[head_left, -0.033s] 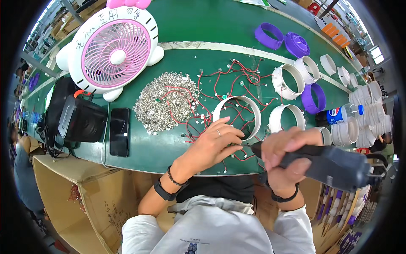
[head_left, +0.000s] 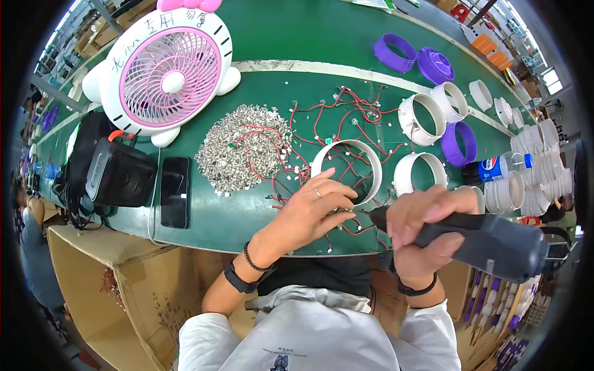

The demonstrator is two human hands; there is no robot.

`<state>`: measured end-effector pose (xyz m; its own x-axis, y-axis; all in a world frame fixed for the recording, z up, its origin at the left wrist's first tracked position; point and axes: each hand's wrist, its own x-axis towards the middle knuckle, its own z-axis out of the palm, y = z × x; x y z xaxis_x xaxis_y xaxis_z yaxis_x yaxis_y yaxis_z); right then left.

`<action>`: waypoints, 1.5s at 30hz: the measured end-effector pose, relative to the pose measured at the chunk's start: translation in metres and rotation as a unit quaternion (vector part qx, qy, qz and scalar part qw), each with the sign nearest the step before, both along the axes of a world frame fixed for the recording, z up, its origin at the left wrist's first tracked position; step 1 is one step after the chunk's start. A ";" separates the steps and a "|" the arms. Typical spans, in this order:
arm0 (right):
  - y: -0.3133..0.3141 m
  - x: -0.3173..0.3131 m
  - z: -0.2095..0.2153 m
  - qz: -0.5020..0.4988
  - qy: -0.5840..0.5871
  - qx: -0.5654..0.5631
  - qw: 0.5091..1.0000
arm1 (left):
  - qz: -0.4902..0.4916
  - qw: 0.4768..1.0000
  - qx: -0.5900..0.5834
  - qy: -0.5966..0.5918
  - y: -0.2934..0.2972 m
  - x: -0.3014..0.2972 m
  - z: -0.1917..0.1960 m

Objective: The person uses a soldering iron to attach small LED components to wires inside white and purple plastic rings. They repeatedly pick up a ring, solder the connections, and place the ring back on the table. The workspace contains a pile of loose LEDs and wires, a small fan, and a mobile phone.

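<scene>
- Head view, centre of the frame: we see the left hand (head_left: 307,215) lying palm down on the green table (head_left: 297,31), its fingers bunched narrowly and pinching a small wired part (head_left: 348,212) at the table's near edge.
- The right hand (head_left: 424,232), at centre right, is wrapped tight around a dark grey handheld power tool (head_left: 495,244). Its thin tip points left and meets the pinched part.
- Set against the other head picture, taken at the same instant, we find nothing moved. Both hands, the tool and the loose pieces sit where they were, so the contact at the tool tip looks steady rather than just made or just broken.
- The part itself is tiny and half hidden under the fingertips. We think it is a pale bit on a red lead, though the view is too coarse to be sure.
- Just above the hands, a tangle of red wires (head_left: 346,123) spreads over the table and runs through a white plastic ring (head_left: 317,162) lying flat.
- Left of the wires is a heap of small silvery metal pieces (head_left: 238,148).
- In the upper left of the frame stands a pink and white desk fan (head_left: 170,77). Below it are a black bag (head_left: 120,173) and a dark phone (head_left: 174,191) lying flat.
- In the upper right of the frame are purple rings (head_left: 396,52), and more white ones lie below them.
</scene>
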<state>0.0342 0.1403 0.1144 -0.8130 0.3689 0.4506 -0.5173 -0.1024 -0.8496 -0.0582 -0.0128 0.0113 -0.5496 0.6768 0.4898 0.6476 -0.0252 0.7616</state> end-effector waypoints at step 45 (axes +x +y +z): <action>0.019 -0.011 0.006 -0.123 0.052 0.028 0.991 | 0.254 0.966 -0.045 0.015 -0.048 -0.023 0.033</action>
